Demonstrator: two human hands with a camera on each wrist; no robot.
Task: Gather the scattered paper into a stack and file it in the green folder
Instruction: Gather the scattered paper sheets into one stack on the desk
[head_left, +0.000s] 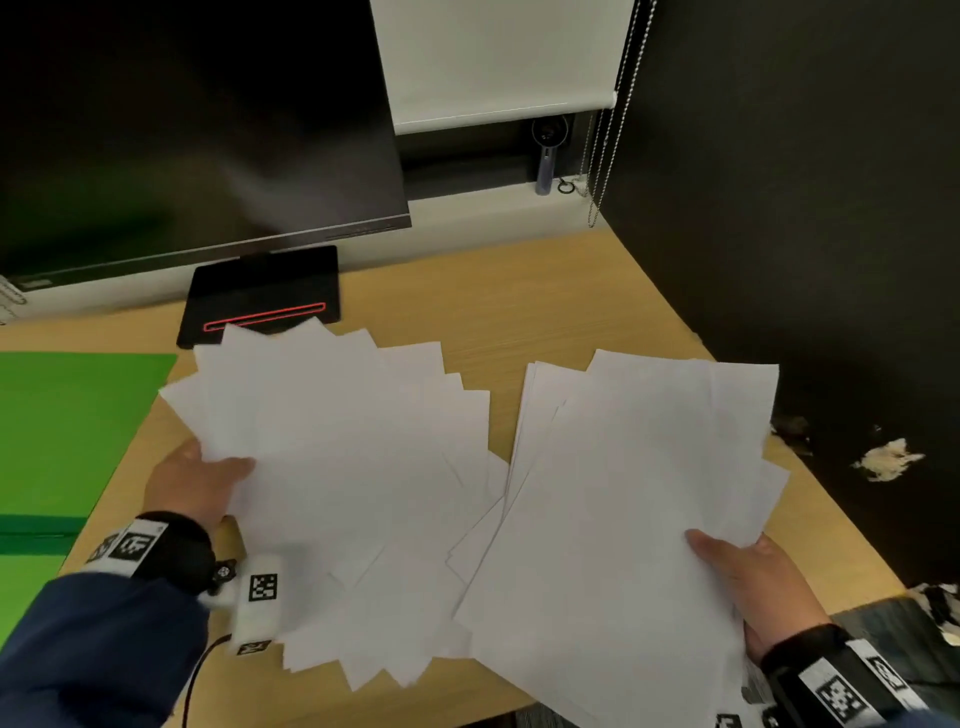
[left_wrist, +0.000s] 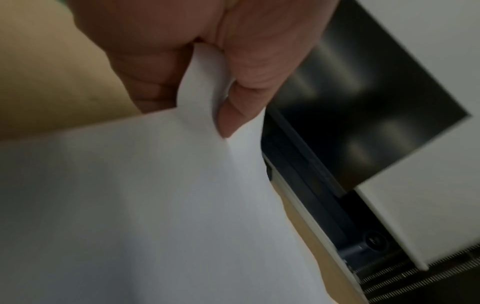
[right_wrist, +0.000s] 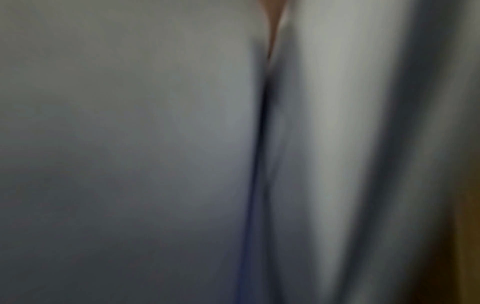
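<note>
A fanned bunch of white sheets (head_left: 332, 467) is held over the wooden desk (head_left: 519, 291) by my left hand (head_left: 200, 483), thumb on top at its left edge. In the left wrist view the thumb (left_wrist: 249, 82) and fingers pinch the paper's edge (left_wrist: 202, 86). My right hand (head_left: 743, 577) grips a second, loosely squared bunch of sheets (head_left: 623, 509) at its lower right, thumb on top. The right wrist view shows only blurred white paper (right_wrist: 155, 144) close up. The green folder (head_left: 67, 426) lies open and flat at the desk's left.
A dark monitor (head_left: 197, 130) on a black base (head_left: 260, 296) stands behind the papers. A black partition wall (head_left: 831, 260) borders the desk on the right. A white roller blind (head_left: 498, 57) with bead chains hangs at the back.
</note>
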